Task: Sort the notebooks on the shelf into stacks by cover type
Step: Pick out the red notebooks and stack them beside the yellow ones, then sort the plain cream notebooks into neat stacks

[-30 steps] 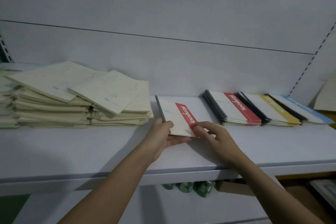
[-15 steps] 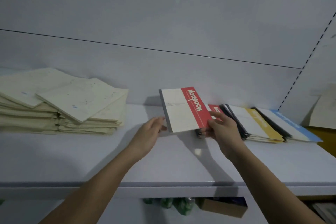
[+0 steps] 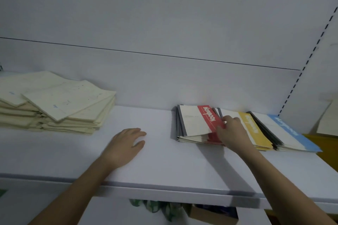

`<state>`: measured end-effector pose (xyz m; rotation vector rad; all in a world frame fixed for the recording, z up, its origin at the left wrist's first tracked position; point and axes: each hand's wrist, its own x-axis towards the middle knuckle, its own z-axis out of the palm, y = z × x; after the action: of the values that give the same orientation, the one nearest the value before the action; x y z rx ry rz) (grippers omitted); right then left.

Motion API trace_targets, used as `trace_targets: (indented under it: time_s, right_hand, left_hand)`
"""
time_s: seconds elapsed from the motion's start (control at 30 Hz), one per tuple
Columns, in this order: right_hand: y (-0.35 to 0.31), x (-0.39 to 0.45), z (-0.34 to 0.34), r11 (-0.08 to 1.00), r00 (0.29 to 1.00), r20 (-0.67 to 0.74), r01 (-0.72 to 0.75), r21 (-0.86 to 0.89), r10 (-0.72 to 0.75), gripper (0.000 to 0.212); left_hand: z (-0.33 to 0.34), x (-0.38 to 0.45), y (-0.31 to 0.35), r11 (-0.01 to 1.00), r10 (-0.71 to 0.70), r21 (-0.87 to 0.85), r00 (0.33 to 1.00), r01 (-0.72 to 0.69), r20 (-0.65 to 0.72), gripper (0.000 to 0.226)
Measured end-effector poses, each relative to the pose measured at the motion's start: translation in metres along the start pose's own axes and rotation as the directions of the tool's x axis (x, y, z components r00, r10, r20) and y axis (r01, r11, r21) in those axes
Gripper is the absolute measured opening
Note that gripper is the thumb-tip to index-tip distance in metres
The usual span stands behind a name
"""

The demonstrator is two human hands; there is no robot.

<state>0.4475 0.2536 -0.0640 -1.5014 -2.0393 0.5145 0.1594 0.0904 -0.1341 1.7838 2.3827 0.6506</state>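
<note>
A red-banded notebook (image 3: 193,121) lies on top of the red stack (image 3: 190,139) on the white shelf (image 3: 164,166). My right hand (image 3: 231,131) grips its right edge, thumb on the red band. To the right sit a yellow-banded stack (image 3: 256,131) and a blue-banded stack (image 3: 289,133). At the far left lie loose piles of plain cream notebooks (image 3: 60,106). My left hand (image 3: 126,144) rests flat on the bare shelf between the cream piles and the red stack, fingers apart, holding nothing.
The shelf's back wall rises just behind the stacks. A perforated upright (image 3: 300,71) marks the right corner, with a cream sheet (image 3: 327,120) leaning beyond it. Below the shelf edge are green items (image 3: 157,210) and a cardboard box (image 3: 210,215).
My right hand carried the red-banded notebook from the shelf's middle to the right and set it on the red stack. My left hand let go and dropped flat onto the shelf.
</note>
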Motion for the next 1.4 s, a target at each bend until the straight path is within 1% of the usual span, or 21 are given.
trace_targets:
  time_s: [0.03, 0.07, 0.13, 0.17, 0.23, 0.3, 0.37, 0.43, 0.47, 0.57, 0.63, 0.7, 0.77, 0.83, 0.9, 0.97, 1.1, 1.17, 1.27, 1.33, 1.4]
  right_hand:
    - [0.002, -0.001, 0.0, 0.991, 0.995, -0.051, 0.084, -0.106, -0.09, 0.026]
    - [0.003, -0.002, 0.0, 0.975, 0.979, -0.112, 0.151, -0.161, -0.17, 0.025]
    - [0.003, -0.005, 0.004, 0.95, 0.939, -0.19, 0.251, -0.187, -0.286, 0.022]
    - [0.003, -0.006, 0.008, 0.935, 0.925, -0.183, 0.301, -0.186, -0.334, 0.022]
    - [0.002, -0.008, 0.02, 0.89, 0.892, -0.099, 0.421, -0.175, -0.441, 0.025]
    - [-0.001, -0.016, 0.032, 0.833, 0.837, -0.026, 0.541, -0.117, -0.547, 0.025]
    - [-0.007, -0.027, 0.041, 0.764, 0.764, -0.01, 0.645, -0.016, -0.645, 0.019]
    - [-0.014, -0.042, 0.049, 0.699, 0.701, 0.011, 0.709, 0.095, -0.713, 0.016]
    - [-0.018, -0.049, 0.054, 0.683, 0.687, 0.03, 0.715, 0.146, -0.726, 0.018]
    - [-0.031, -0.06, 0.076, 0.676, 0.67, 0.111, 0.705, 0.215, -0.734, 0.024]
    - [-0.045, -0.058, 0.09, 0.666, 0.642, 0.176, 0.714, 0.216, -0.746, 0.027]
    - [-0.063, -0.056, 0.097, 0.667, 0.63, 0.218, 0.702, 0.251, -0.745, 0.027]
    - [-0.08, -0.057, 0.102, 0.662, 0.618, 0.238, 0.685, 0.305, -0.749, 0.025]
    - [-0.095, -0.064, 0.108, 0.655, 0.617, 0.232, 0.662, 0.364, -0.752, 0.023]
    - [-0.111, -0.074, 0.117, 0.658, 0.635, 0.21, 0.637, 0.401, -0.743, 0.022]
    - [-0.132, -0.086, 0.126, 0.66, 0.647, 0.196, 0.624, 0.42, -0.737, 0.023]
    - [-0.199, -0.1, 0.138, 0.655, 0.657, 0.149, 0.648, 0.388, -0.739, 0.029]
    - [-0.242, -0.105, 0.146, 0.675, 0.676, 0.136, 0.657, 0.336, -0.724, 0.038]
    - [-0.31, -0.112, 0.169, 0.734, 0.706, 0.203, 0.651, 0.192, -0.679, 0.059]
    - [-0.349, -0.112, 0.19, 0.752, 0.715, 0.283, 0.659, 0.036, -0.64, 0.069]
    - [-0.381, -0.108, 0.209, 0.77, 0.746, 0.374, 0.627, -0.118, -0.55, 0.068]
  left_hand:
    - [0.0, -0.001, 0.001, 1.0, -0.013, -0.012, 1.0, 0.013, -0.004, 0.041]
    - [-0.001, -0.002, 0.002, 0.999, -0.024, -0.024, 1.0, 0.024, -0.007, 0.04]
    - [-0.001, -0.004, 0.005, 0.999, -0.032, -0.034, 0.999, 0.032, -0.021, 0.039]
    - [0.0, -0.005, 0.006, 0.999, -0.031, -0.034, 0.999, 0.029, -0.031, 0.039]
    - [0.0, -0.006, 0.009, 0.999, -0.036, -0.035, 0.998, 0.035, -0.05, 0.041]
    - [-0.001, -0.007, 0.012, 0.999, -0.05, 0.001, 0.997, 0.051, -0.061, 0.065]
    - [-0.002, -0.006, 0.015, 0.991, -0.1, 0.085, 0.992, 0.106, -0.073, 0.086]
    - [-0.001, -0.006, 0.018, 0.981, -0.156, 0.103, 0.983, 0.166, -0.097, 0.092]
    - [-0.001, -0.007, 0.02, 0.978, -0.17, 0.103, 0.98, 0.181, -0.1, 0.093]
    - [0.0, -0.011, 0.023, 0.976, -0.188, 0.094, 0.977, 0.197, -0.098, 0.087]
    - [-0.002, -0.015, 0.024, 0.978, -0.187, 0.073, 0.976, 0.196, -0.115, 0.062]
    - [-0.009, -0.022, 0.024, 0.993, -0.113, 0.007, 0.988, 0.114, -0.109, 0.033]
    - [-0.022, -0.036, 0.019, 0.997, -0.051, -0.069, 0.997, 0.046, -0.058, 0.029]
    - [-0.048, -0.055, 0.005, 0.992, -0.059, -0.113, 0.997, 0.054, -0.048, 0.028]
    - [-0.083, -0.071, -0.017, 0.985, -0.085, -0.164, 0.985, 0.06, -0.152, 0.03]
    - [-0.118, -0.08, -0.044, 0.971, -0.143, -0.227, 0.947, 0.077, -0.288, 0.029]
    - [-0.171, -0.079, -0.096, 0.925, -0.323, -0.344, 0.813, 0.163, -0.484, 0.022]
    - [-0.185, -0.079, -0.121, 0.937, -0.311, -0.316, 0.771, 0.151, -0.555, 0.021]
    - [-0.201, -0.078, -0.159, 0.986, -0.156, -0.137, 0.773, 0.09, -0.615, 0.017]
    - [-0.215, -0.071, -0.184, 0.998, -0.066, -0.022, 0.808, 0.065, -0.586, 0.019]
    - [-0.225, -0.062, -0.207, 0.994, -0.018, 0.084, 0.872, 0.067, -0.489, 0.025]
